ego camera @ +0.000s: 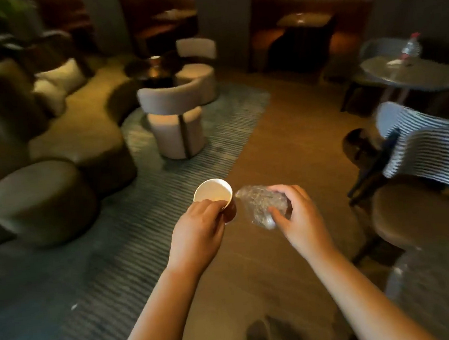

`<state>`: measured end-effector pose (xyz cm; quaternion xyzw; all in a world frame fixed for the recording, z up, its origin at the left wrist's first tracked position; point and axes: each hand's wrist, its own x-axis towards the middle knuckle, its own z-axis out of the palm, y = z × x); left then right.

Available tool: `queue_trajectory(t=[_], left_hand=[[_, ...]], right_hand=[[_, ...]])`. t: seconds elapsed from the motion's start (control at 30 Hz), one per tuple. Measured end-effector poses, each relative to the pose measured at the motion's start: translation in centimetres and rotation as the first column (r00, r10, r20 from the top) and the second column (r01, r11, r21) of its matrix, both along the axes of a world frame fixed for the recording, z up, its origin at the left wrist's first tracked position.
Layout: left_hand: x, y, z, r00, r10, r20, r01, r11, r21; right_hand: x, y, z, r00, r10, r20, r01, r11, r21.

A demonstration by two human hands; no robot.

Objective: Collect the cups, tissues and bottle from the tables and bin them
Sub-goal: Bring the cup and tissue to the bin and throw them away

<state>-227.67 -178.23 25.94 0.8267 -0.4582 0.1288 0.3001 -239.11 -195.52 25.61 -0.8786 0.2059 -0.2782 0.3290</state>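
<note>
My left hand (pixel 196 233) grips a paper cup (pixel 215 194) with a white inside, its mouth tilted up toward me. Just to its right, my right hand (pixel 297 212) holds a crumpled clear plastic thing (pixel 260 202), its shape blurred. Both are held out over the floor in front of me. A clear plastic bottle with a red cap (pixel 410 46) stands on the round table (pixel 429 76) at the far right, with something white lying beside it.
A curved sofa with cushions (pixel 75 130) and a round pouf (pixel 38 200) fill the left. Two pale armchairs (pixel 176 119) flank a small dark table (pixel 152 69) on a striped rug. Striped chairs (pixel 431 148) stand near right. Wooden floor runs ahead.
</note>
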Motion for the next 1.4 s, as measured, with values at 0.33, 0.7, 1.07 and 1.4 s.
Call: queue_trajectory(t=[0.33,0.7,1.07,1.4], left_hand=[[13.3,35.3,-1.0,0.83,0.545,-0.118,-0.552,0.833,-0.041],[19.6,57.7,-0.8,0.478,0.873,-0.101,-0.878,0.478,-0.023],[41.3,66.8,-1.4,0.33,0.936,-0.119,-0.942,0.334,0.014],[53.2,81.2,-1.8,0.142,0.981,-0.132,-0.985,0.153,0.084]], right_hand=[[24.6,30.7,-2.1,0.821,0.567,-0.063,-0.566,0.824,0.035],[40.6,56.2,-2.9,0.518,0.855,-0.023,-0.849,0.517,0.109],[65.8,65.8,-4.1,0.443,0.895,-0.055,-0.886,0.446,0.126],[82.2,83.5,-4.9,0.293,0.954,-0.068,-0.934,0.301,0.19]])
